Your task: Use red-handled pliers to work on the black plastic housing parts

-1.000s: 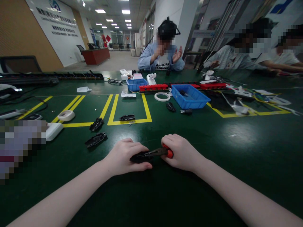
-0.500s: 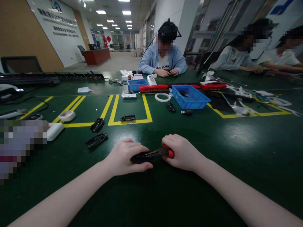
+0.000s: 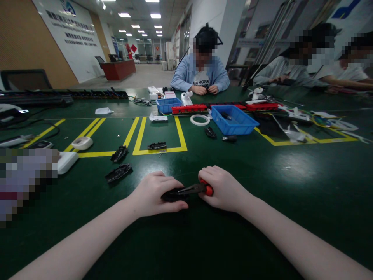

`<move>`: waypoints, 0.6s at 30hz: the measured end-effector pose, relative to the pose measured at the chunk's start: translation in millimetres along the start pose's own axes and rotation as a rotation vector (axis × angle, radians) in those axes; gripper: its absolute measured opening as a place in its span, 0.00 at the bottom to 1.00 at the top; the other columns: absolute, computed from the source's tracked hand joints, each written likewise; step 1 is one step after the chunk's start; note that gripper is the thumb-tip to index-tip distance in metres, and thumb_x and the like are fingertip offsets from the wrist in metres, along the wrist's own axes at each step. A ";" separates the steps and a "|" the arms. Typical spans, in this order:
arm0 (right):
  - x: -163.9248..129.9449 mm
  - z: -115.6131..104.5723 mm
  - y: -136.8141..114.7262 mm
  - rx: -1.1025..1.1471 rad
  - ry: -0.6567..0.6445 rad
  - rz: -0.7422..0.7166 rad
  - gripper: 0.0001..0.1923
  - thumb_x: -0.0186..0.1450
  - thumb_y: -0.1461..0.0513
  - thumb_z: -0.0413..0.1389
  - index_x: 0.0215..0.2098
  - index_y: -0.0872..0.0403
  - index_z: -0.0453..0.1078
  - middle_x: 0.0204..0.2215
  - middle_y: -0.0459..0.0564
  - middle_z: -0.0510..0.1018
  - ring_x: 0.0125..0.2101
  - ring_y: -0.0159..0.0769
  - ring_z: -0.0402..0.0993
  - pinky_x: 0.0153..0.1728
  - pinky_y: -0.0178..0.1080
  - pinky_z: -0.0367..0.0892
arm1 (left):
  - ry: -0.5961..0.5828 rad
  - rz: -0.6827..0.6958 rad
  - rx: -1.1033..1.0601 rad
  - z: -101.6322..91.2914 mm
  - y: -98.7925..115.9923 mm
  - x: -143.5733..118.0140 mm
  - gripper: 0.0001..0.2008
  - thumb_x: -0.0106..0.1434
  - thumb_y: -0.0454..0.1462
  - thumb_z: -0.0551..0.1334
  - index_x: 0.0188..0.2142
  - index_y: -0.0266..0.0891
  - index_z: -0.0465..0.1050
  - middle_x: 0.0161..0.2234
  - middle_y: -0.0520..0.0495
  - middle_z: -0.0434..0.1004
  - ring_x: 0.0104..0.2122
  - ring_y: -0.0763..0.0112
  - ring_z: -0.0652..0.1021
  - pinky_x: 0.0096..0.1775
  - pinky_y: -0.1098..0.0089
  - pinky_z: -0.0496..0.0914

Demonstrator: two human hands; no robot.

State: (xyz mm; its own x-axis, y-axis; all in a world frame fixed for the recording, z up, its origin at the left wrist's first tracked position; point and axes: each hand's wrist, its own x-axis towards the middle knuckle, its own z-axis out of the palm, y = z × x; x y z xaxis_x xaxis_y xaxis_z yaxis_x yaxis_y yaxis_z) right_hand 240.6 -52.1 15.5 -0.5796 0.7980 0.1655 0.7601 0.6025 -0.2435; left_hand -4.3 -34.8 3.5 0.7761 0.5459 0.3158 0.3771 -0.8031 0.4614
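My right hand [image 3: 218,186] is closed around the red handles of a pair of long-nose pliers [image 3: 192,189]. Their dark jaws point left and reach into a black plastic shell [image 3: 174,195]. That shell is pinched between the thumb and fingers of my left hand [image 3: 157,193], which cover part of it. Whether the jaws grip a piece of it, I cannot tell. Beyond my left hand, similar black plastic parts lie on the green table: a long one [image 3: 118,173], another [image 3: 119,154] just behind it, and a smaller one [image 3: 157,146] by the yellow tape.
A blue bin [image 3: 234,126] stands ahead to the right, with a black part [image 3: 210,132] and a white ring [image 3: 199,120] beside it. At left lie a white box [image 3: 67,162] and a white oval piece [image 3: 82,143]. A co-worker [image 3: 201,70] sits opposite.
The pliers' jaws have shifted slightly left over the black shell. Both my hands keep their holds. At the far right, a co-worker's hands have moved.
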 end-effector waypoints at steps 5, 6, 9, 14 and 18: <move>0.1 -0.2 -1.3 0.000 0.000 -0.007 0.07 0.58 0.63 0.58 0.28 0.52 0.62 0.28 0.47 0.72 0.29 0.36 0.67 0.33 0.40 0.61 | -0.025 0.008 -0.006 -0.1 -0.5 0.0 0.17 0.66 0.50 0.61 0.42 0.39 0.74 0.32 0.51 0.79 0.29 0.71 0.77 0.36 0.67 0.65; 0.1 -0.1 -1.2 0.001 0.000 -0.009 0.07 0.58 0.63 0.58 0.28 0.52 0.62 0.28 0.47 0.72 0.29 0.36 0.67 0.33 0.40 0.61 | -0.020 0.011 -0.007 -0.2 -0.5 -0.1 0.17 0.66 0.50 0.61 0.42 0.39 0.74 0.32 0.51 0.79 0.29 0.71 0.77 0.36 0.67 0.65; 0.1 0.3 -0.6 -0.001 -0.003 -0.014 0.08 0.58 0.63 0.58 0.28 0.52 0.61 0.28 0.47 0.72 0.29 0.36 0.66 0.33 0.39 0.61 | 0.000 0.025 -0.005 -0.2 -0.2 -0.5 0.16 0.66 0.49 0.60 0.42 0.39 0.74 0.32 0.51 0.79 0.29 0.71 0.77 0.35 0.67 0.65; 0.8 0.6 -0.3 -0.005 -0.004 -0.022 0.09 0.57 0.63 0.58 0.28 0.52 0.60 0.28 0.47 0.72 0.28 0.35 0.66 0.32 0.39 0.60 | 0.031 0.043 0.011 0.9 -0.2 -1.1 0.16 0.66 0.49 0.60 0.41 0.39 0.74 0.32 0.51 0.79 0.28 0.71 0.77 0.34 0.68 0.64; 0.8 -0.3 0.1 -0.003 -0.002 -0.022 0.08 0.57 0.63 0.59 0.28 0.52 0.61 0.28 0.47 0.72 0.28 0.35 0.66 0.32 0.39 0.60 | 0.041 0.056 0.012 1.2 -0.5 -1.4 0.16 0.67 0.49 0.60 0.41 0.38 0.74 0.31 0.50 0.79 0.28 0.71 0.77 0.35 0.67 0.65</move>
State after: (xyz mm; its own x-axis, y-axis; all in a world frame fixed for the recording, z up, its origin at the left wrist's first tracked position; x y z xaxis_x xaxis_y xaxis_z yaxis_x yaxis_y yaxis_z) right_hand 240.2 -51.4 15.9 -0.5970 0.7843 0.1685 0.7479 0.6202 -0.2369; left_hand -5.0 -35.5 1.8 0.7747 0.5094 0.3745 0.3404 -0.8352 0.4319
